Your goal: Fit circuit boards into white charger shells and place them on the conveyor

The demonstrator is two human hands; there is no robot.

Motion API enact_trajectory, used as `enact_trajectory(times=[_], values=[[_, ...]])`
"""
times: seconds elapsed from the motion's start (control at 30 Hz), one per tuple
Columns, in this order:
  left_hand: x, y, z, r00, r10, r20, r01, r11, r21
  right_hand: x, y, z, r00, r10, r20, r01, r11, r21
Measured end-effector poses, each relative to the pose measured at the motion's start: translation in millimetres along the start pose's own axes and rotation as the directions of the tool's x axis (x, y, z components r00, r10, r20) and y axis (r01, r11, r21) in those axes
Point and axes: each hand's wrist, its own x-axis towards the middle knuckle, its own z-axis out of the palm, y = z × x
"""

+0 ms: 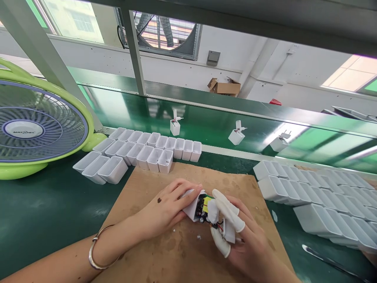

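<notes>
Over the brown cardboard sheet (pixel 141 259), my left hand (pixel 172 200) is wrapped round a white plastic housing (pixel 192 208), its open end turned to the right. My right hand (pixel 241 226), with white finger cots on several fingers, grips a circuit board (pixel 206 206) with a yellow transformer, black parts and thin wires. The board's left end sits at the mouth of the housing, partly inside it. A white plastic piece (pixel 228 232) hangs by the wires under my right fingers. How deep the board reaches is hidden by the housing wall.
Rows of open white housings (pixel 143 157) stand at the back left, and more (pixel 312 188) at the right. White units with wires (pixel 174 126) ride on the green conveyor belt (pixel 203 127) behind. A green fan (pixel 44 125) is at left, a dark-handled tool (pixel 330 261) at right.
</notes>
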Motion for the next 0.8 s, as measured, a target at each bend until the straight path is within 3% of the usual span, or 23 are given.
enact_trajectory(times=[0.8], values=[[-0.5, 1.8, 0.6, 1.000, 0.018, -0.022, -0.017, 1.000, 0.026, -4.4, -9.8, 5.6, 0.999, -0.029, -0.025, 0.025, 0.990, -0.142]])
